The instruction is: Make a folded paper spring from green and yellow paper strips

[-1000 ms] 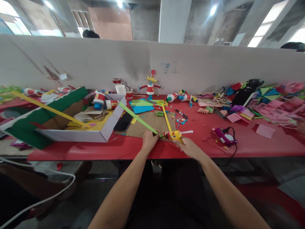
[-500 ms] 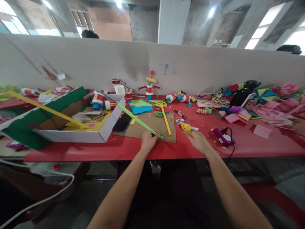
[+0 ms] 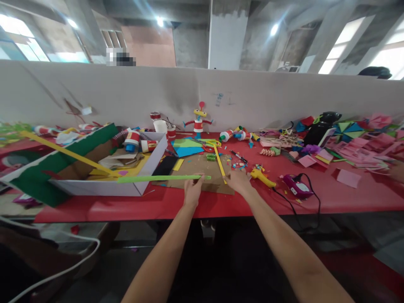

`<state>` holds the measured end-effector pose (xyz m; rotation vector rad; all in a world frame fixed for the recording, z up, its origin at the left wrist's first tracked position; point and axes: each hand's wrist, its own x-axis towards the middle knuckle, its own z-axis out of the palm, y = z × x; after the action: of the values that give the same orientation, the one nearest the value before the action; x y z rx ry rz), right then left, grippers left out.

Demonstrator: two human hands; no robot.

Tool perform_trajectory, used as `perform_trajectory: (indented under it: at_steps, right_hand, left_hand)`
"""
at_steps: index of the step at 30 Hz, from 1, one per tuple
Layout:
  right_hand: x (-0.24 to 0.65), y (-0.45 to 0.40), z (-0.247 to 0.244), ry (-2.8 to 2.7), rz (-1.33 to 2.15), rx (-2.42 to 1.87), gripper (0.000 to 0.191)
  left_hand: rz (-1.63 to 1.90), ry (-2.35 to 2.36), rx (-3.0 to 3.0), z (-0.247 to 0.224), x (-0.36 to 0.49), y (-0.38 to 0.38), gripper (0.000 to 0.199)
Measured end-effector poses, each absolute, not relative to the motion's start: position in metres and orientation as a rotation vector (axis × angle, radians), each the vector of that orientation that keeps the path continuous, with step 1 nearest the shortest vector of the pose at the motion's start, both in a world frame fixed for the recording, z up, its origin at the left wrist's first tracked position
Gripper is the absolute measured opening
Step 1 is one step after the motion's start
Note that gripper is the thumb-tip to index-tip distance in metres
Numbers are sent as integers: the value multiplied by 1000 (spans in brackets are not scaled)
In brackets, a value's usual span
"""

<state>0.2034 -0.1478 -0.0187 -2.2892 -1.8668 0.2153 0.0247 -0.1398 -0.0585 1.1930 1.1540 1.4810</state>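
Note:
My left hand (image 3: pixel 193 191) is closed in a pinch on a light green paper strip (image 3: pixel 151 179), which reaches leftward over the white side of a box. Close by, my right hand (image 3: pixel 239 181) has its fingers together at the lower end of a yellow paper strip (image 3: pixel 220 162) lying on a cardboard sheet (image 3: pixel 202 168). To the right of that hand, a yellow glue gun (image 3: pixel 263 178) rests on the red table with its cord trailing off. A green coiled paper spring (image 3: pixel 211 157) sits on the cardboard near the yellow strip.
An open box (image 3: pixel 104 188) with cups and paper stands at left. Behind the cardboard are scissors (image 3: pixel 210 144), blue paper (image 3: pixel 186 148) and a cup figure (image 3: pixel 198 125). A purple device (image 3: pixel 298 186) with a cord lies right, before a pile of pink paper pieces (image 3: pixel 360 151).
My right hand has let go of the glue gun on the table and moved left to the yellow strip. My left hand has swung the green strip down to nearly level.

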Motion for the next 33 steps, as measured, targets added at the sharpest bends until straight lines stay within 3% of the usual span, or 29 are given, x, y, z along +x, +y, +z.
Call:
perform_trajectory:
  at_steps: [7, 12, 19, 28, 33]
  right_hand:
    - [200, -132, -26, -1422, 586, -2119, 7]
    - [207, -148, -38, -1204, 660, -1788, 12]
    - [179, -148, -35, -1049, 973, -1323, 38]
    - [173, -121, -41, -977, 907, -1196, 35]
    - [177, -101, -40, -1000, 910, -1190, 30]
  left_hand:
    - [1529, 1063, 1093, -63, 25, -138, 20]
    - [1530, 968, 937, -61, 22, -132, 23]
    - [1432, 911, 817, -57, 12, -131, 26]
    - [1300, 1008, 1177, -56, 17, -133, 15]
    - [1438, 1182, 1482, -56, 10, -134, 13]
